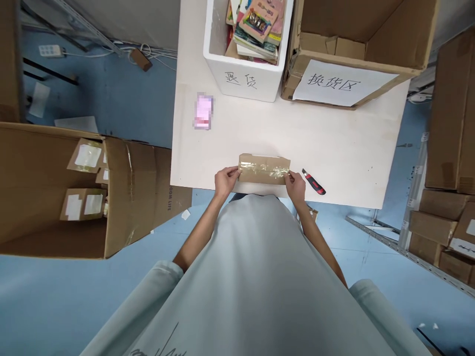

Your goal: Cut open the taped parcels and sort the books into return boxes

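Pinching a taped cardboard parcel (264, 169) by opposite ends between left grip (225, 181) and right grip (296, 187), at the near edge of the bench (334, 138). Holding its long axis sideways, from grip to grip.

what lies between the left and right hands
A taped parcel, held at its ends by the left hand and right hand, in the head view.

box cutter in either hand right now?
No, the red-and-black box cutter lies on the white table, while the left hand and right hand hold opposite ends of the taped cardboard package.
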`<state>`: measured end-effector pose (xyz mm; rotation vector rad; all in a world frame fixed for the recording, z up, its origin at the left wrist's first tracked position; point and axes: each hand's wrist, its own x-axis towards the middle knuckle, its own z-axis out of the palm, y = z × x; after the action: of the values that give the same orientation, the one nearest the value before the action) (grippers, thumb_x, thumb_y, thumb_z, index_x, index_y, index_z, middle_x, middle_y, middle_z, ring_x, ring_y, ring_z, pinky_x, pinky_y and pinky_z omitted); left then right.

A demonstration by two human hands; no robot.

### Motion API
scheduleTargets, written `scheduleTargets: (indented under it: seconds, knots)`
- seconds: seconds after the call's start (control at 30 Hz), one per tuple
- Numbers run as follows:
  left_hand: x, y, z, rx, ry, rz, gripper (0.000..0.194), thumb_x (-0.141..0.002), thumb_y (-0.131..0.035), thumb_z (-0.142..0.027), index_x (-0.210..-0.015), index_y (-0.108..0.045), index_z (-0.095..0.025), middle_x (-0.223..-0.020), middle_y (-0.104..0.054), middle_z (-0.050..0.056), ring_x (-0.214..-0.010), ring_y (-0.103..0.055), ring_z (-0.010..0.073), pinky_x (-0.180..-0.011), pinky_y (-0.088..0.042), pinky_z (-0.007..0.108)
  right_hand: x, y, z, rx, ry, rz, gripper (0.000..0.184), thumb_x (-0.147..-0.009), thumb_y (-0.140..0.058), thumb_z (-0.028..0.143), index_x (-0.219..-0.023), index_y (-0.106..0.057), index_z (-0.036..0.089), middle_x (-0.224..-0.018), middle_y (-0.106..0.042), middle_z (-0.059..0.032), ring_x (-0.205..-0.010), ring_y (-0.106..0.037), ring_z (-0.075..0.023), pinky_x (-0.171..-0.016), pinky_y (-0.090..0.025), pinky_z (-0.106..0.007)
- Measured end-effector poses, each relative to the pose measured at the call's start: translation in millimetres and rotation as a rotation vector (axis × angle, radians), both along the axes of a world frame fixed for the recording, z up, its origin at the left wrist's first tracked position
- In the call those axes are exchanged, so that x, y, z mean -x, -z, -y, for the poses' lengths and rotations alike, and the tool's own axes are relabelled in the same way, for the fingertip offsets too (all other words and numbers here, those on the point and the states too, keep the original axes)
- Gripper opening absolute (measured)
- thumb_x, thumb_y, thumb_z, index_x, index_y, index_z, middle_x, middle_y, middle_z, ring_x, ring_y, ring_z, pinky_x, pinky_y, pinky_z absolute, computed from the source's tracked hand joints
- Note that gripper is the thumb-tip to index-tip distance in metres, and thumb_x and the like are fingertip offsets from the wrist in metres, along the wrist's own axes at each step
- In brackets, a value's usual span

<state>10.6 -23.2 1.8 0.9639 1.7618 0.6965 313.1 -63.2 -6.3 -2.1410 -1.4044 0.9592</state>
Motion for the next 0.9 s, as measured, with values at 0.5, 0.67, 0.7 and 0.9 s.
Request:
scheduleTargets:
  seconds: [0.5,0.67,0.7,0.9]
  knots:
    - [12.9,4.5,-6.5,-0.178,0.18,0.013,0.042,-0.099,-0.079,-0.038,-0.138,-0.076,-0.023,-0.146,-0.075,0.012,-0.122,-0.079,0.026,-0.113,-0.065,0.046,-116.1,39.1,5.6,0.463,-0.163,0.58,0.059,-0.1,-0.061,0.024,-0.157,-0.063,0.01,-0.152,-0.065,-0.0264,-0.132,-0.065,-0.0353,-0.113,-0.051,-0.045]
    - [15.7,-0.2,-6.0,-0.272,0.265,0.072,0.032,-0.105,-0.073,-0.042,-0.132,-0.079,-0.027,-0.142,-0.072,0.01,-0.12,-0.076,0.0229,-0.115,-0.064,0.045,-114.4,41.2,8.8,0.514,-0.199,0.605,0.05,-0.099,-0.06,0.024,-0.148,-0.068,0.016,-0.144,-0.069,-0.0202,-0.119,-0.07,-0.0302,-0.104,-0.053,-0.041]
    - [16.7,0.6,-7.5,-0.265,0.28,0.077,0.031,-0.105,-0.073,-0.041,-0.132,-0.08,-0.027,-0.141,-0.071,0.009,-0.119,-0.076,0.0225,-0.114,-0.065,0.044,-112.2,40.0,6.9,0.499,-0.169,0.571,0.049,-0.098,-0.063,0.026,-0.146,-0.069,0.018,-0.142,-0.071,-0.0187,-0.116,-0.07,-0.0296,-0.103,-0.054,-0.041]
    - [22.5,8.4,-21.0,-0.171,0.38,0.106,0.03,-0.102,-0.077,-0.033,-0.131,-0.082,-0.028,-0.145,-0.067,0.009,-0.121,-0.073,0.0241,-0.109,-0.067,0.041,-99.9,10.4,-15.6,0.262,0.002,0.122,0.047,-0.084,-0.066,0.035,-0.127,-0.073,0.015,-0.109,-0.08,-0.0103,-0.097,-0.074,-0.0258,-0.097,-0.061,-0.042]
